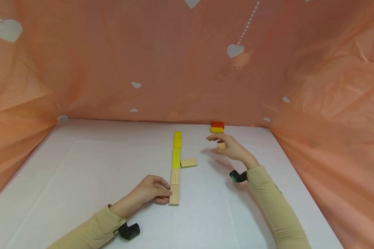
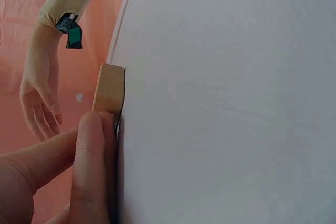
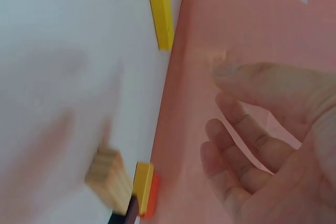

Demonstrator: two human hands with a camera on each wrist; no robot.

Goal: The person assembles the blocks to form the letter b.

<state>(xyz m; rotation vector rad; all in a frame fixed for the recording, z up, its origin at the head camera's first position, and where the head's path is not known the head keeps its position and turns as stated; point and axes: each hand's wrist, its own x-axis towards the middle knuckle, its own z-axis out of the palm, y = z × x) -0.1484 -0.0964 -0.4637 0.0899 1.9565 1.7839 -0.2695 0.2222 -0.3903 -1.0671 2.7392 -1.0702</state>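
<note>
White tabletop [image 1: 81, 162] | pink heart-print drape [image 1: 143, 52] | left hand [image 1: 151, 190] touching plain block [image 1: 175, 197] | right hand [image 1: 233, 148] relaxed, raised

Block row [image 1: 176, 158]: no readable text or numbers
Pink backdrop [image 1: 162, 55]: no legible lettering
Black wrist devices [image 1: 129, 231]: no brand name legible

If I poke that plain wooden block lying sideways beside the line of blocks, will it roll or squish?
The plain wooden block probably won't roll, because its sides look flat. It likely won't squish either; its stripy grain suggests stiff wood. Since it lies low on the white table, it would probably slide rather than tip.
</note>
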